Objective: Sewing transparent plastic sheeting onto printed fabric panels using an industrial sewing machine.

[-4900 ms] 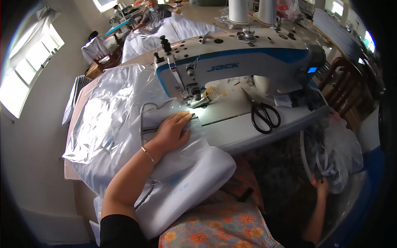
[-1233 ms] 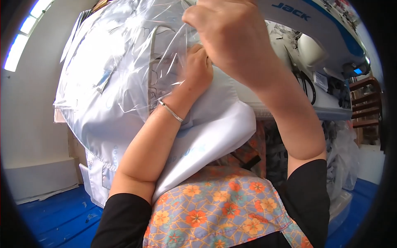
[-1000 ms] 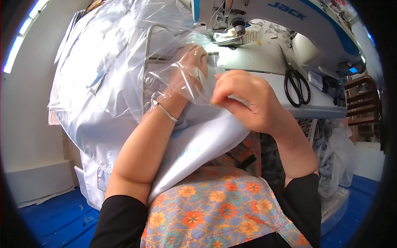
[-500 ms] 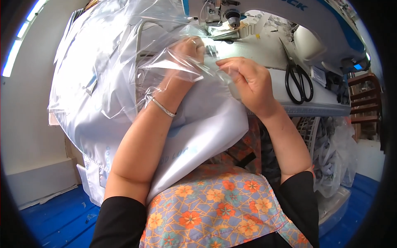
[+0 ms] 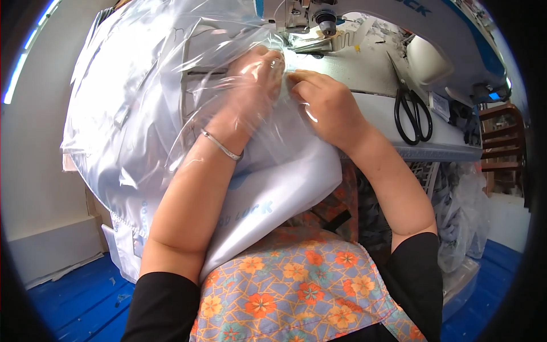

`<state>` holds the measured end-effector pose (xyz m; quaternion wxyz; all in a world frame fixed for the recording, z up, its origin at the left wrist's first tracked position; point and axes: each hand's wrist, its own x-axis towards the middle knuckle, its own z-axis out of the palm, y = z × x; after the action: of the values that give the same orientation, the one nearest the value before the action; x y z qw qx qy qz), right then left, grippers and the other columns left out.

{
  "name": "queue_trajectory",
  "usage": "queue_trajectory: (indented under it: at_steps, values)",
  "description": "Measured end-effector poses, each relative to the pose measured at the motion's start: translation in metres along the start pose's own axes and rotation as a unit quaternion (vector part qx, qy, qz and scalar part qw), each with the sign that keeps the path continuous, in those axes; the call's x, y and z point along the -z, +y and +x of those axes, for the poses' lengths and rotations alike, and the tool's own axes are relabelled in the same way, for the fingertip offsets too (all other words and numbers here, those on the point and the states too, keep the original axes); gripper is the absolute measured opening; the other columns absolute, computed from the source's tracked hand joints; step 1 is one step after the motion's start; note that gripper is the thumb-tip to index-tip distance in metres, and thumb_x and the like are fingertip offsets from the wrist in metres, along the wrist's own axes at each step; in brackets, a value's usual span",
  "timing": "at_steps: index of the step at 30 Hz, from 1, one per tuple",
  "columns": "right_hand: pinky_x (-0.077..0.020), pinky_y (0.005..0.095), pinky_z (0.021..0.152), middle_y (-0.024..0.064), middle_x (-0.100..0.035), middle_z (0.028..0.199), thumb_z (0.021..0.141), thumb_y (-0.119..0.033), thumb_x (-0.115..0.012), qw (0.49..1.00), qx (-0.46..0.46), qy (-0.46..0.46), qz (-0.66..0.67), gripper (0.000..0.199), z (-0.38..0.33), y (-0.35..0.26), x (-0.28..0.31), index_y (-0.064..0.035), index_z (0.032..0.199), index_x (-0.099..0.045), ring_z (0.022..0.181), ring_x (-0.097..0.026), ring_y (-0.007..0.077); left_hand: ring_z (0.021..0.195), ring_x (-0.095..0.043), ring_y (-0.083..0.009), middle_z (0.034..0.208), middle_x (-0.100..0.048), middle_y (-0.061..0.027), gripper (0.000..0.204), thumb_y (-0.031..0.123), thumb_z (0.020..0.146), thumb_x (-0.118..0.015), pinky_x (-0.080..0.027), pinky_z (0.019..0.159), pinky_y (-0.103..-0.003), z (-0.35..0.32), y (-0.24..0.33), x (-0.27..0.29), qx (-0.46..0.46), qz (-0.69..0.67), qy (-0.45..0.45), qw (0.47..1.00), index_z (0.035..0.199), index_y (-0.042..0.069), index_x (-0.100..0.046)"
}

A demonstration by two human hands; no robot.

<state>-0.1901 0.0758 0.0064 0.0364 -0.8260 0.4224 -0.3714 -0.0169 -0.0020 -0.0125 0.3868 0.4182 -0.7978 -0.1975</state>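
My left hand (image 5: 257, 71) lies beneath a layer of clear plastic film (image 5: 208, 51), its fingers curled near the sewing machine's needle area. Beside it, my right hand (image 5: 327, 102) is closed, fingertips pinching the edge of the film close to the left hand. White printed fabric (image 5: 296, 176) spreads under both forearms and drapes over the table's front edge to my lap. The sewing machine (image 5: 364, 17), white and blue, stands just beyond the hands. What the left fingers grip is blurred by the glossy film.
Black-handled scissors (image 5: 413, 111) lie on the table to the right of my hand. A small metal guide (image 5: 342, 41) sits by the machine's bed. At the far right stands a wooden chair (image 5: 501, 137); crumpled clear plastic (image 5: 464, 216) hangs under the table.
The film now covers more of my left hand and wrist. My right hand has moved slightly left and turned knuckles-up, nearer the left hand.
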Motion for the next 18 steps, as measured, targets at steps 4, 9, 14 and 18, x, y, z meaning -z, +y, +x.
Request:
queue_trajectory:
  at_steps: [4, 9, 14, 18]
  values:
    - [-0.0546, 0.0406, 0.091, 0.0216, -0.069, 0.11, 0.082, 0.001, -0.063, 0.999, 0.038, 0.005, -0.024, 0.014, 0.003, -0.004, -0.005, 0.005, 0.096, -0.064, 0.104, -0.067, 0.0371, 0.093, -0.063, -0.0322, 0.101, -0.063, -0.0129, 0.028, 0.009, 0.079, -0.062, -0.051, 0.078, -0.046, -0.012, 0.001, 0.013, -0.172, 0.295, -0.007, 0.94, 0.106, 0.004, -0.064]
    - [-0.0545, 0.0404, 0.091, 0.0208, -0.069, 0.106, 0.082, -0.002, -0.06, 0.998, 0.004, -0.031, -0.046, 0.015, -0.002, 0.006, -0.005, 0.0041, 0.095, -0.064, 0.102, -0.067, 0.0363, 0.116, -0.059, -0.0395, 0.126, -0.061, -0.0242, 0.042, 0.009, 0.077, -0.06, -0.042, 0.107, -0.05, -0.07, 0.089, 0.061, -0.144, 0.308, -0.159, 0.927, 0.116, -0.006, -0.064]
    - [-0.0549, 0.0394, 0.088, 0.0179, -0.069, 0.101, 0.083, -0.004, -0.06, 0.996, 0.012, -0.067, -0.061, 0.015, 0.006, -0.005, -0.001, 0.0031, 0.094, -0.065, 0.099, -0.067, 0.0344, 0.113, -0.065, -0.041, 0.112, -0.068, -0.0258, 0.025, 0.007, 0.093, -0.056, -0.051, 0.101, -0.05, -0.076, 0.19, 0.114, -0.145, -0.417, -0.376, 0.814, 0.105, -0.01, -0.068]
    - [-0.0543, 0.0406, 0.09, 0.0136, -0.07, 0.105, 0.082, -0.009, -0.062, 0.995, -0.01, -0.026, 0.096, 0.022, -0.018, 0.017, -0.023, -0.0033, 0.103, -0.067, 0.101, -0.067, 0.031, 0.114, -0.06, -0.0437, 0.125, -0.062, -0.0241, 0.028, 0.006, 0.086, -0.058, -0.048, 0.1, -0.049, -0.02, 0.145, 0.051, -0.291, -0.017, -0.13, 0.948, 0.111, -0.006, -0.064]
